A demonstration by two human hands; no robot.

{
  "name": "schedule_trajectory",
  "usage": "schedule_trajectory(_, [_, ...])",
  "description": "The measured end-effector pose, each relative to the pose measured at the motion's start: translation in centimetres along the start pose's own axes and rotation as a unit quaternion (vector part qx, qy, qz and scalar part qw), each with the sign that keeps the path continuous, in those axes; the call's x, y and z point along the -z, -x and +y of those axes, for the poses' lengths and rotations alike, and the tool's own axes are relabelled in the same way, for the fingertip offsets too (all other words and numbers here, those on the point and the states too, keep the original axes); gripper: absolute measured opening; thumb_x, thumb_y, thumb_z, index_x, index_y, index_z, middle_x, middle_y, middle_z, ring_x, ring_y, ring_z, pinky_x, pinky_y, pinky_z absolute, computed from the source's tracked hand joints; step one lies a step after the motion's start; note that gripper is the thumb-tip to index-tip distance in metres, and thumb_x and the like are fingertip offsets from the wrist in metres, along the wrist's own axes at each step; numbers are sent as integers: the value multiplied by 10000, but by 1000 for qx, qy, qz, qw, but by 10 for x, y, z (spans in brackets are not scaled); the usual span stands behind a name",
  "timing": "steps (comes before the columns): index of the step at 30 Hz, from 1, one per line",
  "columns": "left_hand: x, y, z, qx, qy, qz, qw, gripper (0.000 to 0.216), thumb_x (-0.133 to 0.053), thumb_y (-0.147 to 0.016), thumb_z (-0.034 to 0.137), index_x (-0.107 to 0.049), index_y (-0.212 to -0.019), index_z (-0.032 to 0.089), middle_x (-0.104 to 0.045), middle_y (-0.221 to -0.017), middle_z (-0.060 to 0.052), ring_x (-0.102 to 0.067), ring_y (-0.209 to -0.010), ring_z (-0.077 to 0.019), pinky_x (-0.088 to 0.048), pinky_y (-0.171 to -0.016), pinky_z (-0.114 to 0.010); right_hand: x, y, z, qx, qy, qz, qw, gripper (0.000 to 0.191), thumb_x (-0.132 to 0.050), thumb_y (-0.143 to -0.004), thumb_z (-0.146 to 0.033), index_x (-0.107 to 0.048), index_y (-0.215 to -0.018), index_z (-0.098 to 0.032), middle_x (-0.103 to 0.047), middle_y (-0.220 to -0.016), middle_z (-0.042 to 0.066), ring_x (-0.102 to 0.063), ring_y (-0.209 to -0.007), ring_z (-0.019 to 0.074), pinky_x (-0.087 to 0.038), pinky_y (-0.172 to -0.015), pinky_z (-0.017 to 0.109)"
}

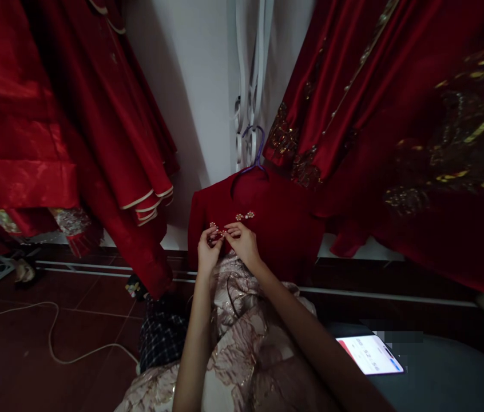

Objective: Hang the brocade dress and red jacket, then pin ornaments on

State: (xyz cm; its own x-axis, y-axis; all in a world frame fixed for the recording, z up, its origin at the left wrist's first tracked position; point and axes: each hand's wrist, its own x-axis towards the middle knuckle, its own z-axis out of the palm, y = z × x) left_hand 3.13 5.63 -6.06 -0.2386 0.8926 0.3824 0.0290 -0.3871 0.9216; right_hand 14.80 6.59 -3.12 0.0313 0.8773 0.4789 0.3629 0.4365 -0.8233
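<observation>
A dark red jacket hangs in front of me from a purple hanger. My left hand is closed in a pinch at a small beaded fastener on the jacket's front. Beside it, my right hand pinches the same fastener from the other side, fingertips nearly touching the left ones. Whether its two halves are joined, I cannot tell. Just above my right hand lies another beaded ornament on the red cloth. A shiny patterned pinkish fabric spreads below my hands and under my forearms.
Red garments hang at the left. More red garments with gold sequins hang at the right. A lit phone lies on a dark surface at lower right. A white cable curves across the tiled floor, near a low metal rail.
</observation>
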Motion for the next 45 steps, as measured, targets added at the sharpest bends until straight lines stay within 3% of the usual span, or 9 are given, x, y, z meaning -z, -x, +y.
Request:
schedule_trajectory(4, [-1,-2,-4,-3,0,3,1000,294,-603,-698,164,-560,-989,149,-615,-981,-83,-584,-903,-140,-484,-811,-286,-4,1,1,6,8,15,1000,180,-593,-723,-221,-622,-891,-161,-681,-802,42,-636,-676,121,-520,-672,249])
schedule_trajectory(11, [-4,-5,-9,-22,-64,6,998,341,-592,-690,129,-557,-1027,161,-599,-1010,-92,-590,-825,-129,-498,-713,-253,-1,2,1,16,14,18,1000,202,-583,-729,-226,-625,-914,-159,-678,-804,47,-631,-674,125,-512,-658,246])
schedule_trajectory(18, [-6,-8,2,2,-11,25,1000,254,-614,-671,151,-603,-924,132,-644,-868,-64,-590,-724,-108,-493,-709,-247,0,1,-2,4,10,19,1000,197,-589,-726,-236,-633,-902,-160,-683,-801,44,-639,-678,128,-513,-662,244])
schedule_trajectory(28, [16,5,24,-24,-63,22,997,267,-620,-697,234,-664,-938,126,-692,-889,-84,-630,-735,-131,-518,-736,-275,-1,16,-23,29,-47,4,998,233,-539,-778,-265,-629,-969,-166,-655,-884,61,-627,-739,127,-542,-625,229])
schedule_trajectory(36, [11,6,19,-12,-46,45,998,289,-640,-704,305,-677,-914,110,-701,-882,-102,-657,-764,-165,-529,-749,-299,1,14,-22,40,-31,6,999,209,-534,-784,-256,-623,-953,-171,-625,-909,59,-602,-745,116,-551,-615,219])
schedule_trajectory(41, [10,1,13,7,-29,35,999,258,-651,-686,278,-666,-874,103,-696,-858,-97,-652,-767,-162,-522,-760,-301,-5,13,-21,58,0,19,998,163,-511,-796,-235,-622,-898,-173,-599,-917,59,-591,-715,107,-545,-614,217])
schedule_trajectory(45, [14,-1,11,-8,11,-20,1000,220,-608,-710,211,-631,-903,108,-676,-884,-92,-634,-798,-140,-506,-795,-299,-5,6,-22,47,-2,6,999,165,-525,-790,-233,-619,-909,-166,-616,-912,68,-615,-728,124,-552,-623,241])
